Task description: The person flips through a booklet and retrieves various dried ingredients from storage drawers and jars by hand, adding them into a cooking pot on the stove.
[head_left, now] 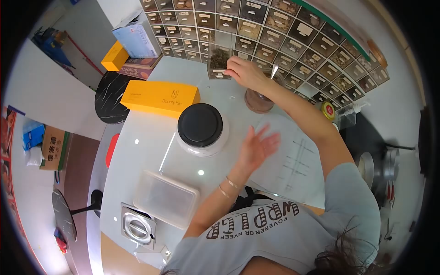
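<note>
My right hand (245, 73) reaches across the table to the wall of small drawers. Its fingers are closed at the front of a pulled-out clear drawer (220, 59), which holds dark, dried, leaf-like bits. My left hand (259, 149) hovers, slightly blurred, with its fingers spread and nothing in them. Beneath it lies a printed sheet (295, 162). Left of that hand stands a large white jar with a black lid (200, 124). Under my right forearm is a round glass container with brownish contents (259, 101), partly hidden.
Rows of labelled drawers (279, 39) line the far side. A long yellow box (158, 97) lies behind the jar. Nearer me are a translucent plastic box (167, 197) and a lidded steel container (137, 227). A yellow-lidded jar (327, 110) and a pump bottle (352, 112) stand on the right.
</note>
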A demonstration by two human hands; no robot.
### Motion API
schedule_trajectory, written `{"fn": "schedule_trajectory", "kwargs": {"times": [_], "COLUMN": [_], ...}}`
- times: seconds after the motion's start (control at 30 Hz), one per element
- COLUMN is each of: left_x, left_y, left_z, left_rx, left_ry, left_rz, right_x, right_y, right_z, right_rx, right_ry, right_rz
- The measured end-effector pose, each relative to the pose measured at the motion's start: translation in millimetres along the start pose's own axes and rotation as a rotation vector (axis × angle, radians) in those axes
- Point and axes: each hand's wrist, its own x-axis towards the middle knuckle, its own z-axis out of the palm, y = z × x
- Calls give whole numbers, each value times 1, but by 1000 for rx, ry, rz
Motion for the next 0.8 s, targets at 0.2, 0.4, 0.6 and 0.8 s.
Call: {"fn": "schedule_trajectory", "kwargs": {"times": [0.2, 0.4, 0.6, 0.8], "left_x": [-50, -62, -65, -70], "left_y": [-32, -20, -37, -47], "left_z": [-46, -59, -62, -48], "left_rx": [166, 152, 349, 762], "left_ry": [30, 65, 121, 66], "left_rz": [-211, -125, -120, -208], "right_x": [-15, 34, 62, 2], "right_y": [9, 15, 52, 78], "right_z": [33, 24, 26, 0], "right_rx": [-107, -286, -563, -800], "right_ry": [103, 44, 122, -95], "right_rz": [39, 236, -272, -400]}}
